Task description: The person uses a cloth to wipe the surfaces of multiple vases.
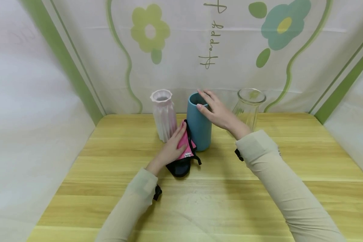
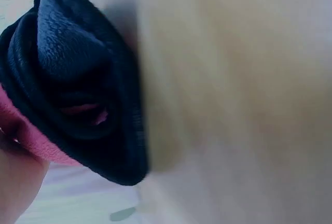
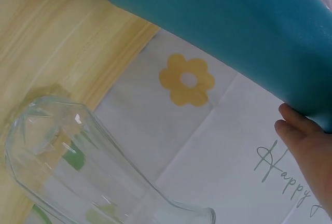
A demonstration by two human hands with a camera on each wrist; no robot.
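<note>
My left hand holds a pink cloth item with black edging, a small white label and a short black strap, against the lower side of a tall blue vase. In the left wrist view its black fleecy side faces the camera, folded and with an opening, over the table. The vase stands upright, and my right hand holds it at the top, thumb and fingers at the rim. In the right wrist view the fingertips touch the vase near its top.
A white and pinkish ribbed vase stands close left of the blue one. Behind my right wrist is a clear glass vase. The wooden table meets a flower-printed white cloth backdrop at its far edge.
</note>
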